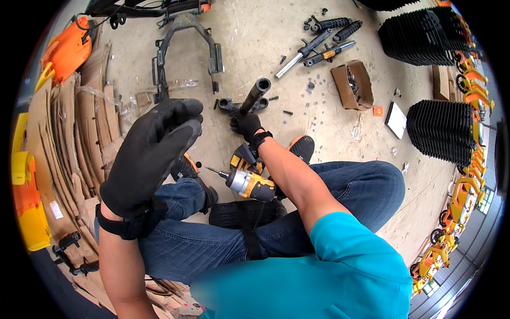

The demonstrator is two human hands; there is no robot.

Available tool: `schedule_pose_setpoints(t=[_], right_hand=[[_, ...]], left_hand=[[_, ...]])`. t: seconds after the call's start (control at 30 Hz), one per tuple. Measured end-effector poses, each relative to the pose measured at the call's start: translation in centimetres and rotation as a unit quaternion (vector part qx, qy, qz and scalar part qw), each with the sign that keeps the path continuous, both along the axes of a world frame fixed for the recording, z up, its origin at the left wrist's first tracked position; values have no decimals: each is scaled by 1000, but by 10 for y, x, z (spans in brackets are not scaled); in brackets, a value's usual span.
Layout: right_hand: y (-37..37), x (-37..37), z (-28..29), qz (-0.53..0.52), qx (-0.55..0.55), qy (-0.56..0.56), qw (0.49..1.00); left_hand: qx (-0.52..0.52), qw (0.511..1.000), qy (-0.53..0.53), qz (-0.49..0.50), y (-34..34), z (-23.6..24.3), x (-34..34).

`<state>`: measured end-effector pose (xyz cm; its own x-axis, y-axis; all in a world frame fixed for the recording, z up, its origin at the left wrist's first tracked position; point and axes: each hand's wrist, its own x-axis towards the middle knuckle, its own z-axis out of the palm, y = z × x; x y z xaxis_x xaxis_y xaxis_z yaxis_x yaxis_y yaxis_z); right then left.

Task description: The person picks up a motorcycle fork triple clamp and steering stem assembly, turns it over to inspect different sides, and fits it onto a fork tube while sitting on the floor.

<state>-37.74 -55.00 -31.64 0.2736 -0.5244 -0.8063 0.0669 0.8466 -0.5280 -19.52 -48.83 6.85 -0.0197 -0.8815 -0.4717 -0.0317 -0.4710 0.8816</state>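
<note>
My right hand (244,124), in a black glove, is shut around a black steel steering tube (256,91), whose hollow end points up and which stands on a clamp bracket (226,106). My left hand (147,157), also gloved, is raised at the left with nothing in it, its thumb apart from the bent fingers. A yellow and black cordless driver (247,184) with a bit lies between my legs, below my right hand. Small black bolts (288,112) lie on the floor beside the bracket.
A black metal frame (186,24) lies ahead. Shock absorbers (319,50) and a cardboard box (353,85) of small parts lie at right. Stacked black ribbed parts (441,130) and yellow vehicles (462,199) line the right. Flattened cardboard (66,159) and orange panels (66,53) are at left.
</note>
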Motion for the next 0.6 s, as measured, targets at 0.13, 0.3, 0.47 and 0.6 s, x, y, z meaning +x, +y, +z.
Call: schedule_pose_setpoints(t=[0.13,0.3,0.47,0.6], right_hand=[[-2,-3,-3,-24,28,-60,998],[-2,-14,-29,-29,18,-143,989],[3,-35,-34,69,-61,-69,993],[0,-47,-18,91,-51,-70,992]], left_hand=[[-4,1000,3,3,-1,1,-2],[-23,1000,12,0,1,-2,-3],[-43,997,-30,-59,3,-16,5],[-163,965,-196,-66,-4,-33,-5]])
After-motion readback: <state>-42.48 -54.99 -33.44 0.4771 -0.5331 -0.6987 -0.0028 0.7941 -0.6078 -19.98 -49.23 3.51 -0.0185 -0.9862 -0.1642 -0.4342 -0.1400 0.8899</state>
